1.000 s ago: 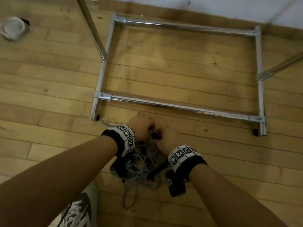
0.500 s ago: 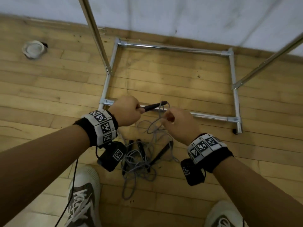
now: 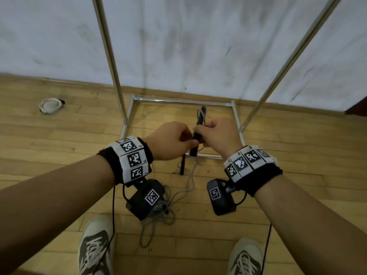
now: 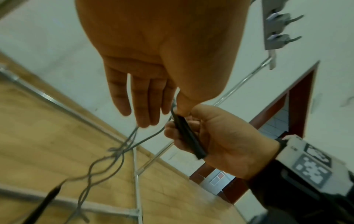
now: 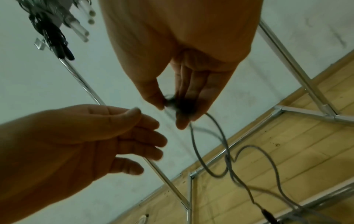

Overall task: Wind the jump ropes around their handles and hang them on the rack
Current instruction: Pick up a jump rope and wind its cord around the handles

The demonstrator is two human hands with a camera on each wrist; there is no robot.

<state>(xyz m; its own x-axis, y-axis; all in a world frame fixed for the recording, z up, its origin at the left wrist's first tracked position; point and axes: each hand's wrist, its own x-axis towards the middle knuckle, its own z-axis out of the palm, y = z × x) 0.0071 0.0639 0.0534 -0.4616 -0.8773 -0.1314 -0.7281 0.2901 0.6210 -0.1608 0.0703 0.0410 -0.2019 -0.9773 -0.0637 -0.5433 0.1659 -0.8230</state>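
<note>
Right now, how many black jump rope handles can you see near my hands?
2. One handle in the right hand, a second handle dangling just below. More may hide in the rope pile.

Handle [image 3: 199,128] passed from left hand [image 3: 168,140] to right hand [image 3: 219,135], raised higher

Floor here is light yellowish wooden planks [image 3: 49,147] running up to a white wall. Sitting right on it: the chrome tube base frame of a metal rack [image 3: 178,101], a rectangle of bars near the wall with two slanted poles rising from its side bars. A tangled pile of grey jump-rope cord [image 3: 158,217] lies on the boards in front of the frame. Off to the left there's a small round white lid-like thing [image 3: 50,105], too blurry to identify. Two grey-and-white sneakers [image 3: 95,249] stand at the bottom edge.
</note>
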